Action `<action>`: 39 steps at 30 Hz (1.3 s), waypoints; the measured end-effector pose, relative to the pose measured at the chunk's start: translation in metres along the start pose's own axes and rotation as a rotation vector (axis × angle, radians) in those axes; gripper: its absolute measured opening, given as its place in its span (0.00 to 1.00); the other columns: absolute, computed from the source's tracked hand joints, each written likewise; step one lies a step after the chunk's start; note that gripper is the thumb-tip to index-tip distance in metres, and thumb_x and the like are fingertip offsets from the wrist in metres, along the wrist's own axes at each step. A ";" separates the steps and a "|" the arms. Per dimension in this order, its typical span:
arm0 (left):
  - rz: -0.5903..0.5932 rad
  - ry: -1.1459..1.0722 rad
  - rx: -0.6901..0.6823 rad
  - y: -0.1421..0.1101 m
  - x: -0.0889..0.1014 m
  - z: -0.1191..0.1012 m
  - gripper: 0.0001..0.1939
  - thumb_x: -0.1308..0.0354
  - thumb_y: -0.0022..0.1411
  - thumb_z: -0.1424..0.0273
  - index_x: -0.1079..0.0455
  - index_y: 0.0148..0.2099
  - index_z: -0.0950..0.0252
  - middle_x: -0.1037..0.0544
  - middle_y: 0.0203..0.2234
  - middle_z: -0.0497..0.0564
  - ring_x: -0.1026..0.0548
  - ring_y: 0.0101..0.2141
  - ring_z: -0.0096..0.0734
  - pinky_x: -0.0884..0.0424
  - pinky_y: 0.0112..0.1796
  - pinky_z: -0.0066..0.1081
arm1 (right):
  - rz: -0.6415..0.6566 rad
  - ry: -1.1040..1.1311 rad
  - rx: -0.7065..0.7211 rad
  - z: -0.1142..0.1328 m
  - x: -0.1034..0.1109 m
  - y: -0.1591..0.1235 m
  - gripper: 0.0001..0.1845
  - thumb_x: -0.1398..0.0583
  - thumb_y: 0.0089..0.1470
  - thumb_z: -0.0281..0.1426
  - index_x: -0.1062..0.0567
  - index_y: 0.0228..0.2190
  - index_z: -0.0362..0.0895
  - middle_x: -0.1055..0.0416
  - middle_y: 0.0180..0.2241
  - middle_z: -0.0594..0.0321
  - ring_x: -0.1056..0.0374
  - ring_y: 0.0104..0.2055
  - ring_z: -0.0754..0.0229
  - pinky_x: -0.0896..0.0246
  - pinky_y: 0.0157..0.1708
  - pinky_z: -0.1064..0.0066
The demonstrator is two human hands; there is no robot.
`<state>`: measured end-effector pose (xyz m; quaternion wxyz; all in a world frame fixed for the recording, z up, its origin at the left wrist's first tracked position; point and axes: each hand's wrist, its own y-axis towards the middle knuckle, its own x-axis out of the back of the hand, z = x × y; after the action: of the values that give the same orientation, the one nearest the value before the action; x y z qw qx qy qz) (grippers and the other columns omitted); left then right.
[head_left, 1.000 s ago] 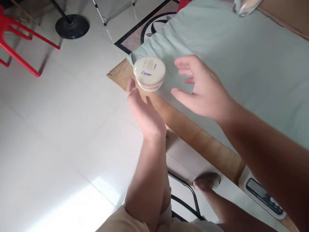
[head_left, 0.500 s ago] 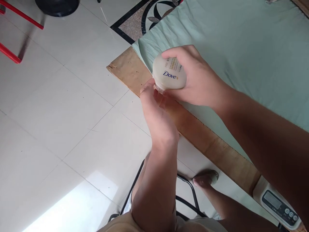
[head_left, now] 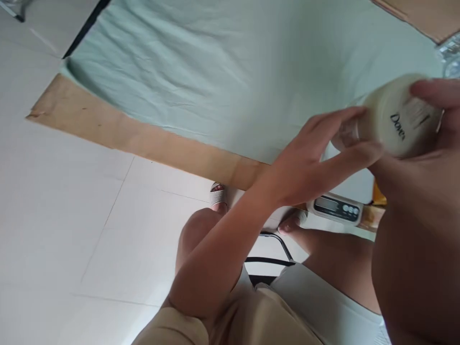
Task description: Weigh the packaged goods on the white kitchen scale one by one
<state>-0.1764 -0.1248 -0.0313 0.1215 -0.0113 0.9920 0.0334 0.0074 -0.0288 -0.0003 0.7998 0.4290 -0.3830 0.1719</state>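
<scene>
A cream-coloured Dove bottle [head_left: 388, 112] is held tilted above the table at the right, its clear cap end pointing left. My left hand [head_left: 316, 155] has its fingers closed around the cap end, thumb below and fingers above. My right hand [head_left: 427, 175] grips the bottle's body from the right, its thumb lying over the front near the lettering. Some fingers of the right hand are hidden behind the bottle. Below the hands, at the table's edge, sits a white digital scale [head_left: 336, 208], partly covered by my left hand and right arm.
A pale green cloth [head_left: 215, 72] covers the table, with a brown board edge [head_left: 161, 148] along my side. Clear plastic items [head_left: 451, 57] and a brown cardboard piece [head_left: 427, 17] lie at the upper right. Something orange [head_left: 379, 194] shows beside the scale.
The view has swung to the right. Both hands have carried the bottle from the table's left corner toward the right, near the scale. The bottle's cap end now points left instead of down toward me.
</scene>
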 end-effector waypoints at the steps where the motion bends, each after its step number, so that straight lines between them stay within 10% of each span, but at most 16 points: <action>1: 0.094 0.041 0.007 0.007 -0.012 0.007 0.20 0.41 0.71 0.58 0.33 0.63 0.53 0.33 0.70 0.47 0.35 0.71 0.48 0.31 0.68 0.44 | -0.044 -0.054 -0.049 -0.012 0.013 -0.017 0.38 0.29 0.53 0.48 0.28 0.64 0.66 0.26 0.59 0.66 0.33 0.67 0.34 0.38 0.66 0.34; 6: 0.269 0.203 -0.005 0.033 -0.042 0.032 0.21 0.40 0.67 0.56 0.28 0.57 0.59 0.25 0.62 0.53 0.23 0.60 0.45 0.25 0.62 0.41 | -0.094 -0.111 -0.155 -0.049 0.029 -0.077 0.38 0.26 0.47 0.51 0.24 0.58 0.58 0.25 0.58 0.54 0.28 0.63 0.35 0.32 0.62 0.34; 14: -0.009 0.460 -0.141 0.043 -0.047 0.045 0.19 0.38 0.67 0.46 0.21 0.41 0.56 0.19 0.38 0.52 0.24 0.34 0.36 0.24 0.40 0.39 | 0.037 0.192 -0.303 -0.058 0.042 -0.084 0.39 0.27 0.49 0.53 0.27 0.59 0.56 0.35 0.66 0.52 0.38 0.71 0.34 0.32 0.65 0.37; 17: -0.066 0.536 -0.211 0.046 -0.047 0.050 0.18 0.36 0.66 0.47 0.23 0.43 0.55 0.20 0.39 0.52 0.24 0.36 0.37 0.26 0.41 0.40 | -0.204 0.344 -0.287 -0.061 0.046 -0.085 0.28 0.33 0.58 0.55 0.25 0.53 0.54 0.27 0.56 0.54 0.29 0.64 0.44 0.27 0.59 0.47; 20: -0.087 0.546 -0.295 0.051 -0.049 0.058 0.19 0.35 0.66 0.49 0.25 0.48 0.55 0.21 0.43 0.53 0.22 0.42 0.38 0.24 0.44 0.40 | -0.552 0.383 -0.280 -0.061 0.039 -0.090 0.14 0.38 0.68 0.45 0.23 0.35 0.49 0.26 0.30 0.64 0.26 0.35 0.60 0.29 0.37 0.65; 25: 0.099 0.552 -0.393 0.055 -0.059 0.073 0.39 0.34 0.61 0.43 0.37 0.67 0.55 0.29 0.62 0.60 0.27 0.61 0.50 0.25 0.59 0.48 | -0.567 0.415 -0.307 -0.058 0.031 -0.101 0.27 0.46 0.73 0.44 0.29 0.23 0.45 0.33 0.19 0.68 0.34 0.21 0.67 0.40 0.25 0.69; 32: 0.214 0.695 -0.367 0.053 -0.065 0.080 0.59 0.30 0.55 0.38 0.57 0.77 0.46 0.42 0.74 0.57 0.38 0.72 0.64 0.33 0.68 0.62 | -0.465 0.358 -0.476 -0.047 0.034 -0.101 0.14 0.47 0.72 0.27 0.25 0.38 0.52 0.25 0.30 0.68 0.26 0.32 0.64 0.30 0.35 0.68; 39: 0.138 0.602 -0.197 0.053 -0.075 0.074 0.58 0.24 0.52 0.45 0.52 0.75 0.47 0.36 0.71 0.57 0.34 0.71 0.62 0.32 0.67 0.61 | -0.270 0.329 -0.413 -0.046 0.017 -0.108 0.30 0.42 0.47 0.22 0.30 0.52 0.53 0.32 0.59 0.55 0.35 0.67 0.45 0.27 0.55 0.48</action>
<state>-0.0870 -0.0655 -0.0816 -0.1816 0.0347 0.9738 0.1326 0.1053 -0.0536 -0.0629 0.9372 0.2707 -0.2145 0.0494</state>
